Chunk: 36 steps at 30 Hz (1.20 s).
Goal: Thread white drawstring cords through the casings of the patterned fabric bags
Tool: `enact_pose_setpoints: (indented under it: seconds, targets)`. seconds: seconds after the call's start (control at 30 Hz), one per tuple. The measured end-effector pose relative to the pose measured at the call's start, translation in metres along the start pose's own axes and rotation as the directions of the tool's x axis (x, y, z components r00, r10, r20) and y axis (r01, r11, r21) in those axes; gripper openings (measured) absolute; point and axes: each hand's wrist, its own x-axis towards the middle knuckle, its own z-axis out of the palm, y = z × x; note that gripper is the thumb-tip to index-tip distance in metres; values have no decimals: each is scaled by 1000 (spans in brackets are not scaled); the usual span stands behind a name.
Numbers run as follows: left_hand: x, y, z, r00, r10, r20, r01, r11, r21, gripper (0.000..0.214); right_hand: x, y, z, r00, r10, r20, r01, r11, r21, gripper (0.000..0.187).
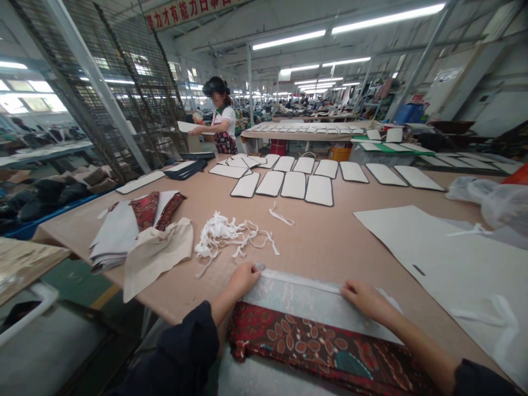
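Observation:
In front of me a red and brown patterned fabric lies partly folded, its pale underside turned up along the far part. My left hand is closed on the far left corner of this fabric, where a small grey bit shows by the fingertips. Farther along the same edge, my right hand pinches the hem with closed fingers. A tangled heap of white cloth strips lies just beyond my left hand, and one loose strip rests apart from it.
Cream panels with dark edging lie in rows across the brown table. Folded cloths are stacked at left. A large pale sheet and clear plastic lie at right. Beyond the table, a person holds a white panel.

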Motion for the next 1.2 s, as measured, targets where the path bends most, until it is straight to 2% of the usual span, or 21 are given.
enact_pose_setpoints:
  seconds: [0.57, 0.67, 0.77, 0.83, 0.9, 0.97, 1.07, 1.2]
  targets:
    - [-3, 14, -1, 999, -41, 3, 39, 981, 189, 11, 3, -2, -1, 998, 61, 16, -60, 997, -38, 21]
    - [-6, 17, 0, 999, -31, 11, 26, 961, 276, 13, 2, -4, -2, 998, 63, 9, -62, 997, -48, 22]
    - [-13, 25, 0, 986, 161, -42, -122, 871, 476, 15, 2, -6, -4, 997, 75, 11, -74, 996, -50, 21]
    - [-18, 31, 0, 930, 369, -10, -286, 738, 612, 17, 2, -8, -6, 996, 92, 16, -91, 995, -51, 20]
    - [-20, 36, 1, 859, 499, 118, -436, 589, 681, 18, 2, -10, -8, 994, 104, 18, -103, 993, -55, 19]
    - [-21, 40, 3, 814, 523, 253, -529, 487, 695, 20, 2, -12, -10, 994, 110, 18, -109, 992, -70, 18]
    - [-24, 47, 5, 821, 477, 313, -533, 445, 720, 28, 2, -15, -13, 993, 118, 20, -115, 988, -105, 18]
    - [-30, 60, 7, 827, 437, 353, -531, 401, 746, 51, 3, -17, -15, 995, 99, 24, -95, 987, -133, 19]
